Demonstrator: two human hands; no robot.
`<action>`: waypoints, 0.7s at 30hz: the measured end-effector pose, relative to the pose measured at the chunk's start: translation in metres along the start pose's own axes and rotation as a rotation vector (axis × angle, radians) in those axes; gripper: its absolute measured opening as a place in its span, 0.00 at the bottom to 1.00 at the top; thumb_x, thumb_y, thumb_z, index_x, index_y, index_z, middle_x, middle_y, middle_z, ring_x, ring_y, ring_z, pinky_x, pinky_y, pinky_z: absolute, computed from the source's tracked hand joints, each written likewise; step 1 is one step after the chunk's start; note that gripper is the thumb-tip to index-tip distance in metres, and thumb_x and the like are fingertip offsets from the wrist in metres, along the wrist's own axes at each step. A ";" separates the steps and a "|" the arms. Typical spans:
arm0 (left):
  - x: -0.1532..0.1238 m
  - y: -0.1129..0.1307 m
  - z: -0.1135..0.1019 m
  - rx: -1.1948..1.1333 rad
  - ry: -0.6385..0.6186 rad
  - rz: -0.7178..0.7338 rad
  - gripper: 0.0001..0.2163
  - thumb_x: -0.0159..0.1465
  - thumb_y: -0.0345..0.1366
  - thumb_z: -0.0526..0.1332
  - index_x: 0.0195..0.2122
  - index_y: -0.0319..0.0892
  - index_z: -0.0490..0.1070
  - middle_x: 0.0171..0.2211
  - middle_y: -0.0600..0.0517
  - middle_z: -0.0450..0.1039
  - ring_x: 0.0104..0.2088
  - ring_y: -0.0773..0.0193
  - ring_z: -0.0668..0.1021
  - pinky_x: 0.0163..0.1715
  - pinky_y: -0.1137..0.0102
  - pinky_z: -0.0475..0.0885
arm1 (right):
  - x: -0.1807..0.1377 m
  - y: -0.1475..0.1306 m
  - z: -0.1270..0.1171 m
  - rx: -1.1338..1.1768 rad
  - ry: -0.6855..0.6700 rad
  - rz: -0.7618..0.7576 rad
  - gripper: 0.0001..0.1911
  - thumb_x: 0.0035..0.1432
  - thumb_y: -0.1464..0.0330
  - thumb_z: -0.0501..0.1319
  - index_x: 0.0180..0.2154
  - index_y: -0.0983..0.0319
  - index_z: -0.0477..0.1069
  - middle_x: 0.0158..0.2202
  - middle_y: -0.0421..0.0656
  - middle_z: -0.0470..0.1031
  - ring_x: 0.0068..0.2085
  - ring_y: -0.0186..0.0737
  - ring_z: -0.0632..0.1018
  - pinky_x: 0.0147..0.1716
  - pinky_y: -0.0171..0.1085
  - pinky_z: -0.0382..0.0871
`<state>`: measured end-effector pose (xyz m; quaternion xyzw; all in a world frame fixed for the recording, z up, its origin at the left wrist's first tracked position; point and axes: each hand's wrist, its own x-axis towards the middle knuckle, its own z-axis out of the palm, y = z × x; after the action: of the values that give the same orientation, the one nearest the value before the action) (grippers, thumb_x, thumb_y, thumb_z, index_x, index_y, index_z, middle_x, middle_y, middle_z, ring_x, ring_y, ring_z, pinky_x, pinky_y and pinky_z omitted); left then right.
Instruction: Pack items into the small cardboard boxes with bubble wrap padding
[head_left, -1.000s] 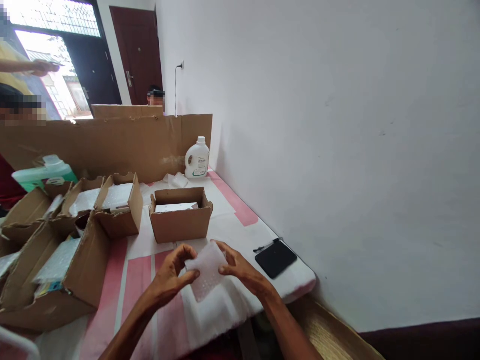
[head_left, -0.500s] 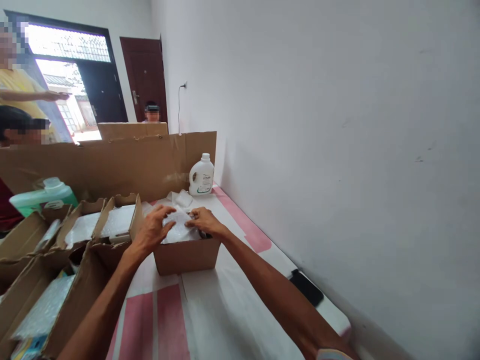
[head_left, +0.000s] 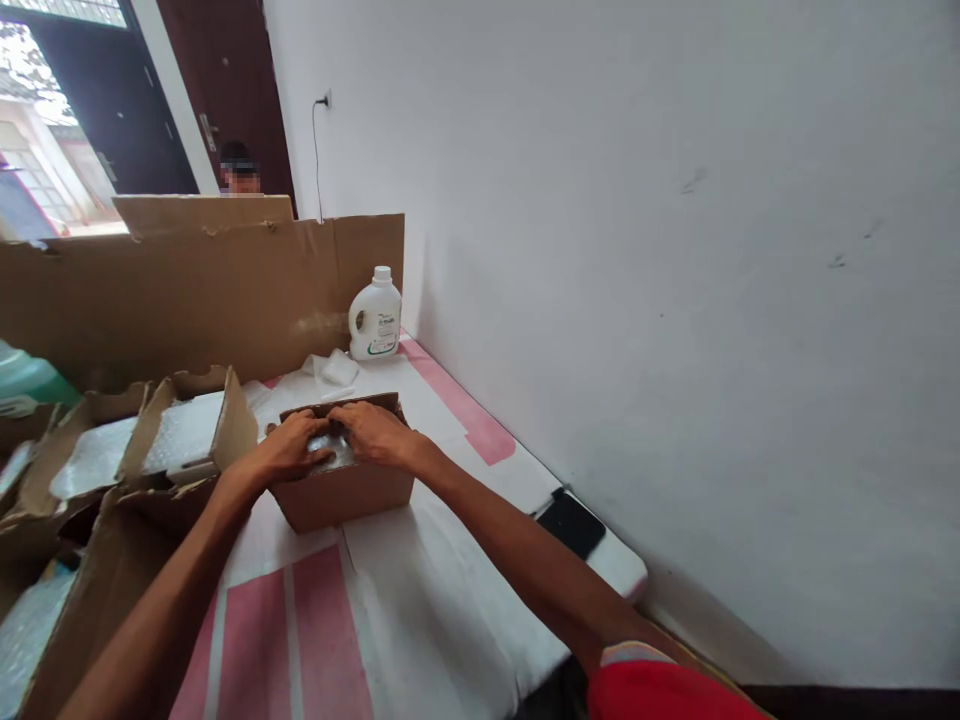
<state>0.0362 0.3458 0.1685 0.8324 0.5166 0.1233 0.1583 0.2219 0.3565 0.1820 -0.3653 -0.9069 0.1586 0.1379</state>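
Both hands are pressing into the small cardboard box (head_left: 341, 490) at desk (head_left: 450, 560) centre: left hand (head_left: 289, 447) and right hand (head_left: 375, 432), fingers curled down on bubble wrap (head_left: 330, 450) inside. White detergent bottle (head_left: 375, 318) sitting at 12 o'clock, black phone (head_left: 571, 523) at 3 o'clock.

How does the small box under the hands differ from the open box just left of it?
The small box has both hands on top, the left hand and right hand pressing into it; the open box is untouched. The small box sits level, while the open box tilts with its flaps up, bubble wrap showing. Both are brown cardboard.
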 end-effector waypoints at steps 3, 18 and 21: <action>-0.008 0.003 -0.010 -0.021 0.014 0.008 0.18 0.57 0.45 0.63 0.45 0.44 0.80 0.44 0.44 0.78 0.47 0.51 0.79 0.52 0.58 0.72 | -0.002 0.004 -0.002 0.009 -0.015 -0.005 0.11 0.59 0.79 0.61 0.44 0.67 0.74 0.46 0.52 0.79 0.48 0.48 0.79 0.45 0.40 0.70; -0.096 0.012 0.140 -0.809 0.626 -0.457 0.38 0.67 0.63 0.42 0.72 0.47 0.48 0.71 0.45 0.56 0.73 0.52 0.51 0.72 0.55 0.44 | -0.125 0.037 0.125 1.105 0.648 0.567 0.41 0.58 0.41 0.61 0.66 0.55 0.64 0.67 0.47 0.65 0.72 0.53 0.56 0.69 0.55 0.50; -0.074 0.036 0.155 -0.887 0.553 -0.394 0.38 0.67 0.63 0.42 0.73 0.46 0.44 0.72 0.44 0.51 0.74 0.53 0.48 0.72 0.54 0.43 | -0.146 0.045 0.108 1.074 0.724 0.619 0.41 0.58 0.44 0.64 0.67 0.55 0.62 0.66 0.47 0.66 0.71 0.56 0.59 0.69 0.58 0.50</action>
<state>0.0909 0.2431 0.0372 0.5104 0.5834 0.5107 0.3719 0.3115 0.2641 0.0470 -0.5173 -0.4557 0.4835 0.5394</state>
